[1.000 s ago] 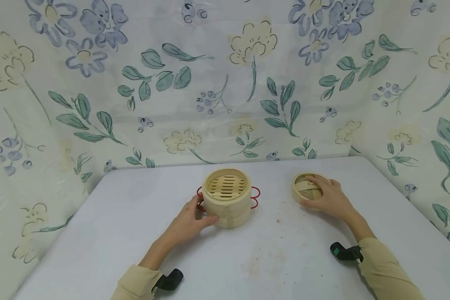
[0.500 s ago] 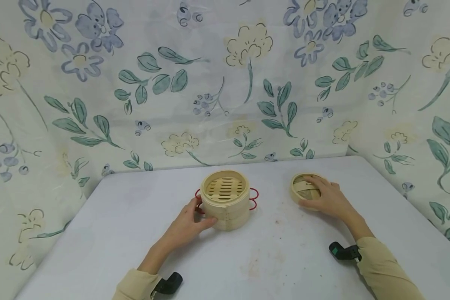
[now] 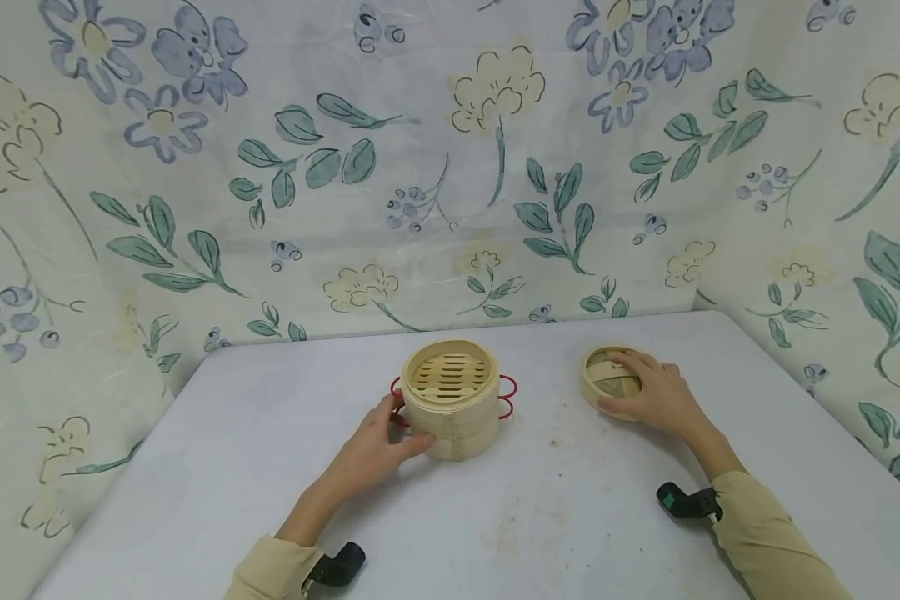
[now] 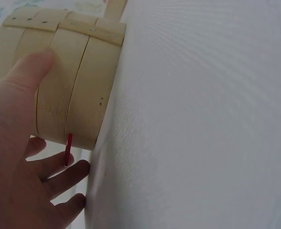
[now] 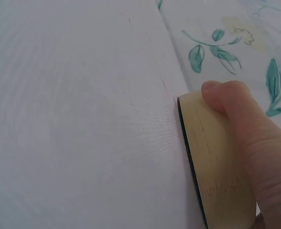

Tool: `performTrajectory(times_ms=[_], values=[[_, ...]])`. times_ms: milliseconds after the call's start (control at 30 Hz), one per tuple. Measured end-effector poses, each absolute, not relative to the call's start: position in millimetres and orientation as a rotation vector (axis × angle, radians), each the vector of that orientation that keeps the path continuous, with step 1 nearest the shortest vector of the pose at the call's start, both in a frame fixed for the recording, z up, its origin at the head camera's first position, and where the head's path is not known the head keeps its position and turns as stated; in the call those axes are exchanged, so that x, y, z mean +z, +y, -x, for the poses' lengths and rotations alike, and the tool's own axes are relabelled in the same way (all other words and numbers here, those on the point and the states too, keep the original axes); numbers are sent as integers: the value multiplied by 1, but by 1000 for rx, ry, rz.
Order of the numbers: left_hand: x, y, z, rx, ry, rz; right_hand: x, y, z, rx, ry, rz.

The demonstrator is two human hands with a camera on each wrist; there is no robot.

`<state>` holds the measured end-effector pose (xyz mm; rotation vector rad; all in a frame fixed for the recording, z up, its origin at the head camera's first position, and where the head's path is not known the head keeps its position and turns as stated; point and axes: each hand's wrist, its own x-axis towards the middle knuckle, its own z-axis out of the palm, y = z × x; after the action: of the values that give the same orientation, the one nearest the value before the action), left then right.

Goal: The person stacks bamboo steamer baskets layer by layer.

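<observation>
A round bamboo steamer (image 3: 461, 425) of stacked tiers stands upright on the white table, its slatted floor showing at the top. Red loop handles stick out from its sides. My left hand (image 3: 367, 454) holds the left side, with the thumb against the front wall; in the left wrist view the other fingers lie beside a red loop (image 4: 69, 150). To the right, a small bamboo steamer lid (image 3: 606, 387) with a woven top and a strap lies on the table. My right hand (image 3: 660, 396) grips it, thumb on the side wall (image 5: 217, 157) and fingers over the top, partly hiding it.
The white table (image 3: 540, 517) carries faint brownish stains and specks. A floral sheet (image 3: 435, 242) hangs behind and at both sides. Black wrist cameras (image 3: 339, 567) sit at both sleeves.
The head view has shifted slightly. Both hands keep their places on the steamer and its lid, which stay where they were.
</observation>
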<state>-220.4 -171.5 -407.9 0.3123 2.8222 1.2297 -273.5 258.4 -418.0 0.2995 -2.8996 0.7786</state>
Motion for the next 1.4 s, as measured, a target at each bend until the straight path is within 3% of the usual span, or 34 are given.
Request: performTrajectory(times_ms=[1400], values=[[-407, -172, 220, 1234, 2812, -328, -400, 254, 271, 810, -2905, -208]])
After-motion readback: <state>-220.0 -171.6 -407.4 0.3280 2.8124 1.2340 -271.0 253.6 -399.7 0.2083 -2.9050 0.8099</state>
